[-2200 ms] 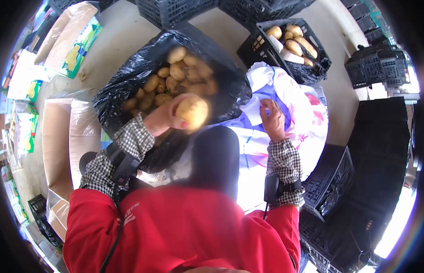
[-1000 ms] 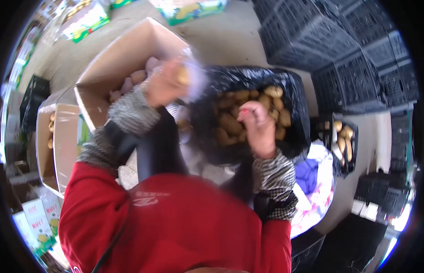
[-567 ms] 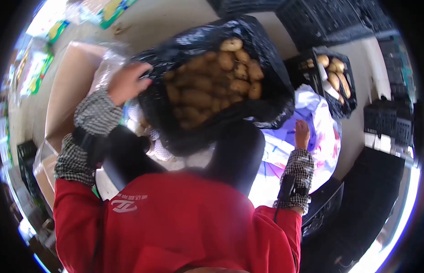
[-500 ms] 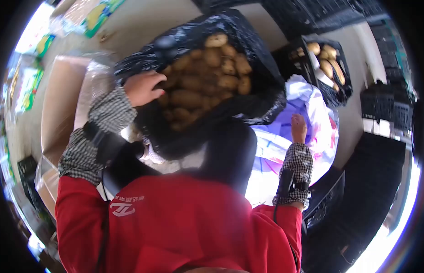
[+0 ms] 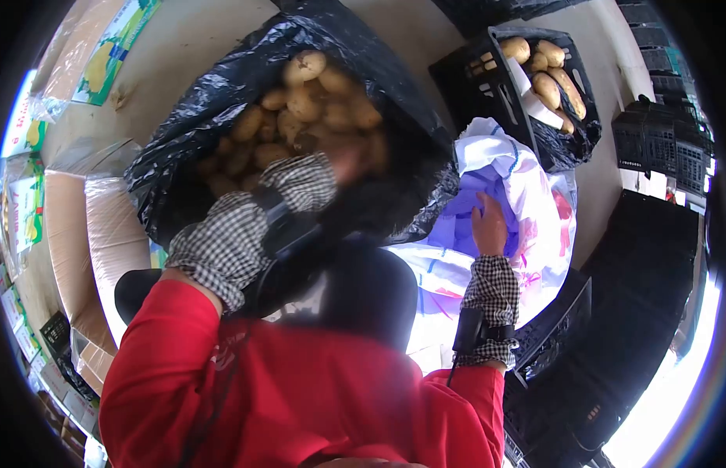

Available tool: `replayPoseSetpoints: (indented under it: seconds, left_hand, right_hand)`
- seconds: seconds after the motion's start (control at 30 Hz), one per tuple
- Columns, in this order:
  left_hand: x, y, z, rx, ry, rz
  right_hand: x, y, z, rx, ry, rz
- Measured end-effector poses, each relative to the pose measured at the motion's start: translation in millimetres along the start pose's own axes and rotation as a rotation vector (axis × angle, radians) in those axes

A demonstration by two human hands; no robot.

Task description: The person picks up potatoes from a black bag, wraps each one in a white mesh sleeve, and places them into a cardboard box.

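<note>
Pale floor (image 5: 203,47) runs between boxes and crates in a storage space. At left, an open cardboard box (image 5: 67,249) stands near a black plastic liner (image 5: 215,101) holding loose potatoes (image 5: 304,103). A worker's left hand (image 5: 349,160) is in among them, too blurred to show whether it grips one; a hasty pull could send others rolling off the heap, and a checked sleeve (image 5: 230,226) snagging on the thin plastic could tear it. To the right, the right hand (image 5: 489,225), fingers loosely curled, is at purple wrapping material (image 5: 466,204) inside a white sack (image 5: 527,191); its hold cannot be told, and bunched folds could come up in a clump. Farther right, a black crate (image 5: 472,93) holds more potatoes.
</note>
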State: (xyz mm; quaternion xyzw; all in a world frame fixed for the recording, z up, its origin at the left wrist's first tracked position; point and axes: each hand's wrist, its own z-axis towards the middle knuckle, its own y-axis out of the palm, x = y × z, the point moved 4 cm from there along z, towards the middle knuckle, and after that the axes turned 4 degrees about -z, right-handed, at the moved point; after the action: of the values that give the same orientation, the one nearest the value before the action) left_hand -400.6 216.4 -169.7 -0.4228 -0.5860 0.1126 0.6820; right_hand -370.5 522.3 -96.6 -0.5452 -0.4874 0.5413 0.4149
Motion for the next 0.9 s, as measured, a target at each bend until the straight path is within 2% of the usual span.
replayPoseSetpoints:
  seconds: [0.03, 0.1, 0.2, 0.27, 0.33, 0.4, 0.5, 0.57, 0.67, 0.7, 0.77, 0.8, 0.9]
  left_hand:
    - [9, 5, 16, -0.047, -0.063, 0.046]
    - [14, 30, 31, -0.138, 0.174, 0.670]
    - [10, 33, 39, -0.127, -0.212, 0.557]
    - [-8, 49, 37, 0.002, 0.001, 0.705]
    - [-4, 52, 39, -0.048, 0.110, 0.829]
    - [4, 59, 51, -0.277, 0.102, 0.927]
    - [21, 41, 42, -0.259, 0.328, 0.930]
    - [17, 45, 41, -0.114, 0.448, 0.924]
    - [-22, 76, 44, 0.009, 0.552, 0.895]
    - [-29, 82, 46, 0.034, 0.569, 0.885]
    - [16, 15, 40, -0.317, 0.090, 0.643]
    - [32, -8, 33, -0.485, -0.145, 0.512]
    - [-11, -33, -3, -0.237, -0.348, -0.126]
  right_hand:
    - [-3, -6, -1, 0.025, -0.010, -0.052]
    - [-3, -13, -2, 0.076, -0.047, -0.165]
    - [-3, -7, 4, 0.118, -0.140, -0.319]
    - [-1, 10, 12, 0.092, -0.218, -0.406]
    - [4, 25, 14, 0.089, -0.239, -0.451]
    - [10, 38, 18, 0.064, -0.237, -0.474]
    - [19, 45, 16, 0.020, -0.225, -0.479]
    - [16, 40, 13, 0.062, -0.265, -0.500]
    - [15, 22, 4, -0.037, -0.151, -0.269]
    - [14, 12, 1, 0.004, -0.082, -0.081]
    - [11, -7, -7, 0.103, 0.061, 0.303]
    - [3, -17, -12, 0.140, 0.054, 0.344]
    - [-23, -50, -27, 0.184, 0.065, 0.492]
